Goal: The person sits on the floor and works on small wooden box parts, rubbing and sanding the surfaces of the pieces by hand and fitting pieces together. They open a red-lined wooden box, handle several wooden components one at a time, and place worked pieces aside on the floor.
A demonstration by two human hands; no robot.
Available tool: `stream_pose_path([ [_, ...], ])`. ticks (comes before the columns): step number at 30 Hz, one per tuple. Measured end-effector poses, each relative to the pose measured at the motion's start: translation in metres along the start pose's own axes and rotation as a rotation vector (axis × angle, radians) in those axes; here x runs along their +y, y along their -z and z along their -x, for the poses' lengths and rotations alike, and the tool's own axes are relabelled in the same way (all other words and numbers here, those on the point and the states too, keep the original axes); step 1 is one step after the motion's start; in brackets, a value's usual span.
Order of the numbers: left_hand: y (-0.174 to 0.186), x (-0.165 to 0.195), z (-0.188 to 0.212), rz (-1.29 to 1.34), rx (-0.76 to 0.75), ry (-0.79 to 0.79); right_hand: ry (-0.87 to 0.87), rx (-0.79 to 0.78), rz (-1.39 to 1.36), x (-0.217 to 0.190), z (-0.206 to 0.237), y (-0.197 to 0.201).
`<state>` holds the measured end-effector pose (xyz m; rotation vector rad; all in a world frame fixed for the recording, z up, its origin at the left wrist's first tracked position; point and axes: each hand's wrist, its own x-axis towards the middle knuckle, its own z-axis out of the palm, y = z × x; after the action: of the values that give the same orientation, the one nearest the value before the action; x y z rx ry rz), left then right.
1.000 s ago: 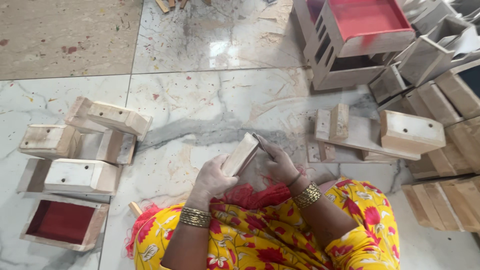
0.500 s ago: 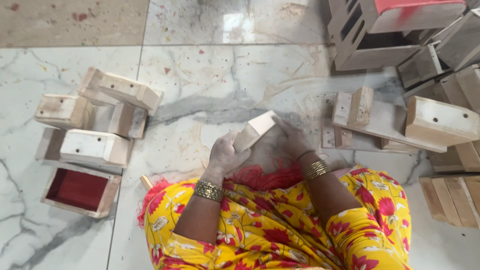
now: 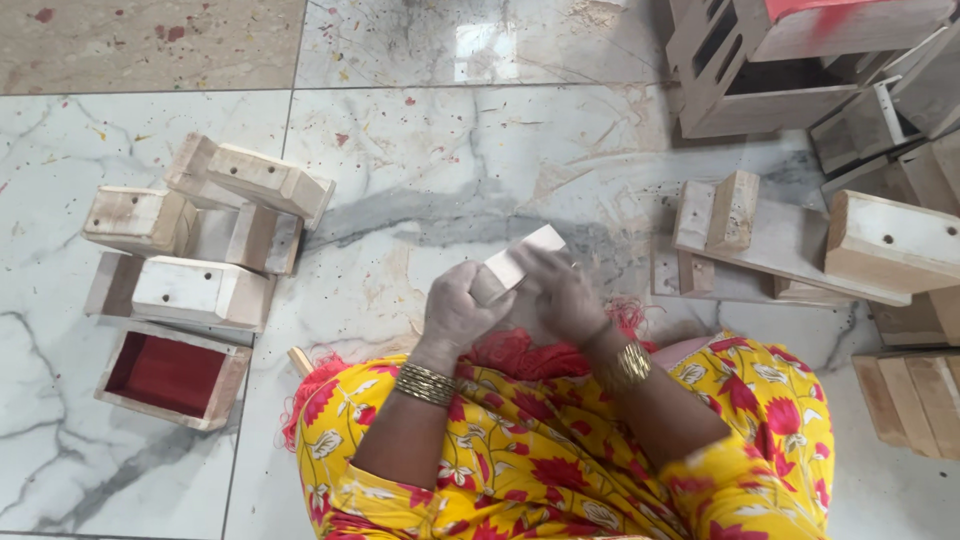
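Your left hand [image 3: 460, 312] and right hand [image 3: 562, 292] both hold, it seems, one small wooden block [image 3: 522, 256] at frame centre, with wooden boxes [image 3: 205, 290] stacked at left and more wooden pieces [image 3: 790, 240] at right.

Small pale wooden block [image 3: 522, 257], tilted, held above marble floor [image 3: 420, 180].

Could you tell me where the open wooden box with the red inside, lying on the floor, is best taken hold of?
Probably by a rim wall of the red-lined box, from above: it lies mouth up, so fingers can slip inside and the thumb outside.
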<state>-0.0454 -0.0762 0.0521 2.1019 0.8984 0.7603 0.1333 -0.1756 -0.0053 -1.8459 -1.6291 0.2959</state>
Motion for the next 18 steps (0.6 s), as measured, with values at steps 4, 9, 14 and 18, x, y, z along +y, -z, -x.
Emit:
stream_pose_path([
  [4,0.003,-0.007,-0.003,-0.008,0.018,-0.010,-0.391,-0.086,-0.144,0.070,-0.010,-0.008],
  [9,-0.002,-0.017,-0.001,0.081,0.015,0.085,-0.490,0.078,-0.570,0.082,0.001,-0.008],
  [14,-0.009,-0.020,-0.003,0.114,0.050,0.103,-0.167,0.148,-0.169,0.046,-0.001,-0.009],
  [18,-0.008,-0.022,-0.006,0.178,0.068,0.178,-0.145,0.089,-0.061,0.052,-0.008,-0.009],
])
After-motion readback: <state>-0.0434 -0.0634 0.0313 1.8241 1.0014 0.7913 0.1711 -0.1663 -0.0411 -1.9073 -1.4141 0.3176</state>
